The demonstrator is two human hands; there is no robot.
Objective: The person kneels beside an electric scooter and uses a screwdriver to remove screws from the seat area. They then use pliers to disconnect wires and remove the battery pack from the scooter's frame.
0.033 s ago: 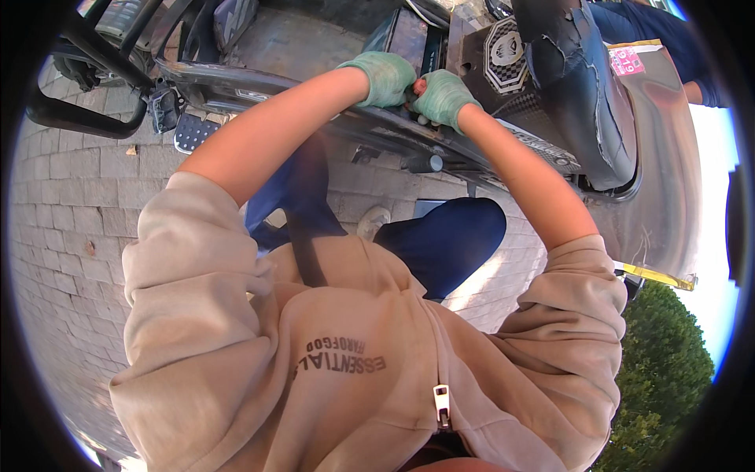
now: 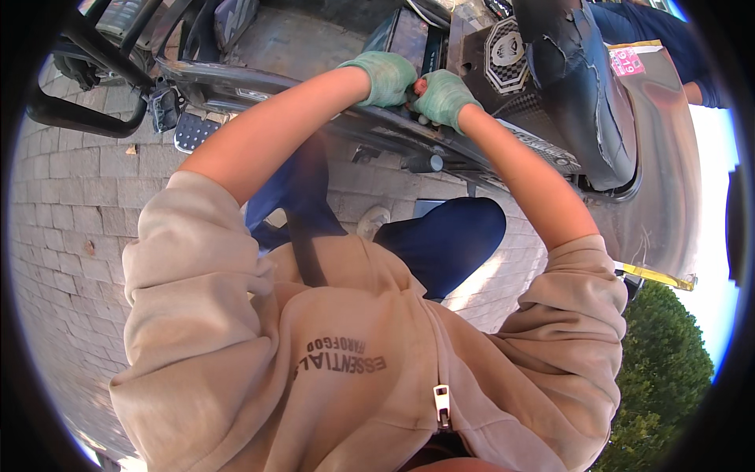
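Scooter side panel [image 2: 393, 130], just below the seat [image 2: 586, 94], is where both gloved hands meet: left hand [image 2: 385, 77] curled over the edge to steady it, right hand [image 2: 442, 98] pinching a small red-tipped part [image 2: 421, 85] between them.

Small red-tipped tool [image 2: 421, 84]: pinched between two green-gloved hands, mostly hidden, only red end visible. Sits against dark metal side rail of scooter [image 2: 440, 130], just below black patterned engine cover, near rail's middle.
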